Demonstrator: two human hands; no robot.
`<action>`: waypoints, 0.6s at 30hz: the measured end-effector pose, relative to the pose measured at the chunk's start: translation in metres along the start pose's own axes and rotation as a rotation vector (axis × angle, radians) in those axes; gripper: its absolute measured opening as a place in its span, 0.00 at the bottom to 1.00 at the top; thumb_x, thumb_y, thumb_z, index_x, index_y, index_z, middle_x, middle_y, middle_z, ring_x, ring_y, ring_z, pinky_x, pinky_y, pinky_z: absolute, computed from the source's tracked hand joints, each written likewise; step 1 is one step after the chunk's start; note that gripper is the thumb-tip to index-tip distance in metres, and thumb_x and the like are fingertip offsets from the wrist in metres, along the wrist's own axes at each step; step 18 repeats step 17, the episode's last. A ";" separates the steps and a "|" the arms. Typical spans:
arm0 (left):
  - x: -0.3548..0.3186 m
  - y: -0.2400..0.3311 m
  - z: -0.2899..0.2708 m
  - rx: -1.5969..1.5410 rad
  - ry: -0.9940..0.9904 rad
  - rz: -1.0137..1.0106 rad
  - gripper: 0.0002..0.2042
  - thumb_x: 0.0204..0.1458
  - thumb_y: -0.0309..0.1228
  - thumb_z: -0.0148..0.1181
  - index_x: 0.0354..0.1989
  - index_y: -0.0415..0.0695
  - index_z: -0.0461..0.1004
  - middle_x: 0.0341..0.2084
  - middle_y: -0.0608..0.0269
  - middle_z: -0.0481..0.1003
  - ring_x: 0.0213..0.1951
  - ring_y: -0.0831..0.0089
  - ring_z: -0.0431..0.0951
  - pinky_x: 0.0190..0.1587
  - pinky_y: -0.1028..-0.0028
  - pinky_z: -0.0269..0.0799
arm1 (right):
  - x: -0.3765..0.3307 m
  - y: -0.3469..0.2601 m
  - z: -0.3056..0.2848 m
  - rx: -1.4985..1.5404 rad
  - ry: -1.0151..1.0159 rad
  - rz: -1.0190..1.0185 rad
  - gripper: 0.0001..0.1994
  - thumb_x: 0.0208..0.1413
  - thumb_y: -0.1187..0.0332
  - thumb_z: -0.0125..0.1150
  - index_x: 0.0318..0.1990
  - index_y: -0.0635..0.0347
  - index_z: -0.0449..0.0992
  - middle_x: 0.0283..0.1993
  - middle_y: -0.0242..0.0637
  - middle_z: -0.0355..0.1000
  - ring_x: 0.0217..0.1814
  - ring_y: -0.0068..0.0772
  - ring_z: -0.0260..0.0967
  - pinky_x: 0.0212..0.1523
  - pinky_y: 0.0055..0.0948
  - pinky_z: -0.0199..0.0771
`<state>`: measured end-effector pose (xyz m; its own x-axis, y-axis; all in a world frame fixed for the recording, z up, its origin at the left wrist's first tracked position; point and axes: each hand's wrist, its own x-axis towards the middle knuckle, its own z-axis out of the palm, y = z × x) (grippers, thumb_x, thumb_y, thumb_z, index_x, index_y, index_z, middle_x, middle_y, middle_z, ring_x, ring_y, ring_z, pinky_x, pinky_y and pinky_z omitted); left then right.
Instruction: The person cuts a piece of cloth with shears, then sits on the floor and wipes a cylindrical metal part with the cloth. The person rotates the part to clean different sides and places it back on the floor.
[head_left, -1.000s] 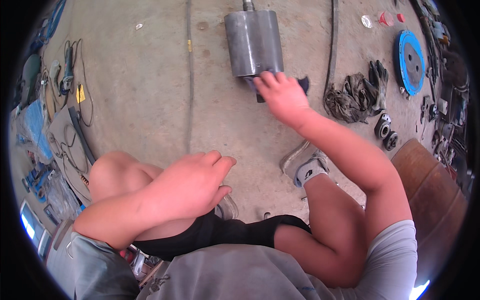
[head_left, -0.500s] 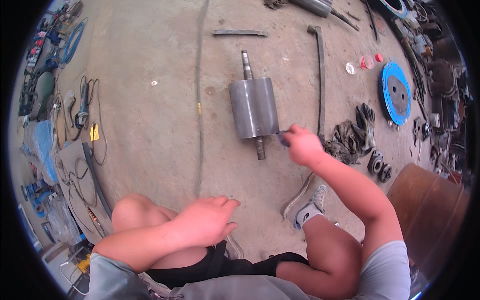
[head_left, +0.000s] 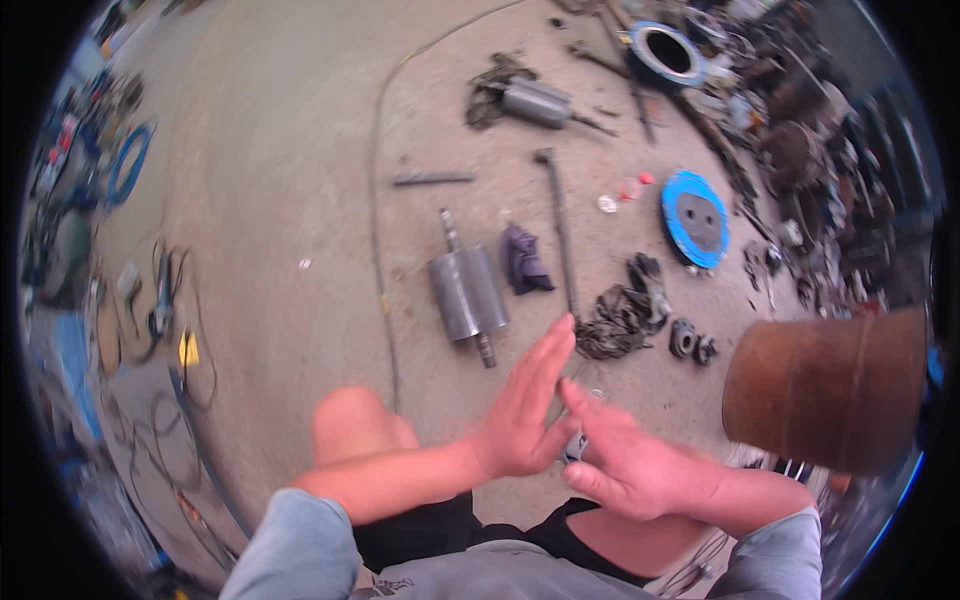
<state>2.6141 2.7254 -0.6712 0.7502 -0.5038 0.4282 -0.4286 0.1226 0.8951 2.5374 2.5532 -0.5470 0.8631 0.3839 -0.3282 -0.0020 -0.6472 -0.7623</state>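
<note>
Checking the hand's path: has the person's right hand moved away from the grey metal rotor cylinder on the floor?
Yes. The right hand has pulled back from the grey metal rotor cylinder toward the body, meeting the left hand.

Bare concrete floor [head_left: 280, 150] in daylight, edges cluttered.

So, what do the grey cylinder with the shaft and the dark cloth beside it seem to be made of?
The cylinder looks like bare metal, probably steel: dull grey with a soft sheen and a thin shaft at each end. The cloth seems to be soft fabric, dark purple and crumpled into folds.

Dark cloth [head_left: 524, 258] on the concrete floor [head_left: 290, 150], long metal bar [head_left: 558, 225], blue round cover [head_left: 696, 219], rusty drum [head_left: 825, 388], tangled cables [head_left: 165, 330]
</note>
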 end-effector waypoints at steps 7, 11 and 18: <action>0.003 0.028 0.047 0.292 -0.205 0.023 0.27 0.66 0.45 0.46 0.67 0.41 0.71 0.70 0.51 0.72 0.73 0.49 0.67 0.76 0.46 0.51 | 0.017 -0.011 0.042 1.427 0.423 0.371 0.29 0.74 0.51 0.57 0.65 0.72 0.67 0.62 0.38 0.69 0.66 0.25 0.65 0.65 0.28 0.67; -0.015 -0.011 0.012 0.162 -0.484 0.131 0.32 0.59 0.48 0.53 0.69 0.43 0.68 0.67 0.52 0.74 0.68 0.53 0.73 0.73 0.48 0.58 | 0.038 -0.015 0.088 1.769 0.657 0.388 0.27 0.71 0.51 0.62 0.67 0.62 0.70 0.62 0.37 0.71 0.66 0.28 0.67 0.65 0.29 0.69; 0.054 -0.003 0.019 0.284 -0.842 0.153 0.41 0.58 0.51 0.52 0.78 0.43 0.57 0.70 0.51 0.71 0.68 0.49 0.73 0.72 0.50 0.60 | 0.015 -0.001 0.019 1.847 0.545 0.515 0.29 0.70 0.48 0.62 0.69 0.58 0.70 0.65 0.37 0.71 0.70 0.31 0.65 0.71 0.29 0.63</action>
